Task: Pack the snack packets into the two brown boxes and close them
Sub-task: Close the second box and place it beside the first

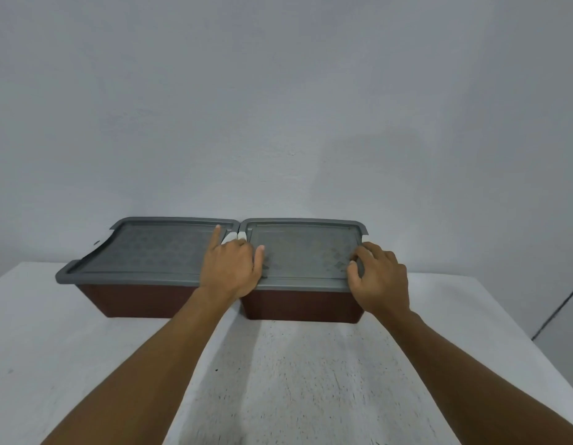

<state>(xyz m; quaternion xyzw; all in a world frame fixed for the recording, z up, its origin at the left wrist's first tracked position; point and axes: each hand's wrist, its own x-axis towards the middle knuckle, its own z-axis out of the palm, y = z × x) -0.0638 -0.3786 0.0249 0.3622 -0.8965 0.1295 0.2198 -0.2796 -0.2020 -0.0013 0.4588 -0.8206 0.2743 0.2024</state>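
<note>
Two brown plastic boxes [298, 306], grey patterned lids [304, 252] on, side by side on white table [278, 380]. Left hand [229, 268] flat across seam; right hand [379, 277] curled on right lid's edge, gripping nothing.

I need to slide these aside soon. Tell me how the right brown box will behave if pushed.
The right brown box is low and wide, so it will probably slide rather than tip. Its grey lid looks seated flat, likely staying on. It sits close beside the left box, so a leftward push probably moves both.

Two brown boxes [144, 300] [301, 305], each under a grey lid [150, 248] [304, 252] with a faint diamond pattern; white clips [229, 238]; white speckled table [278, 380]; pale grey wall [278, 107]
</note>
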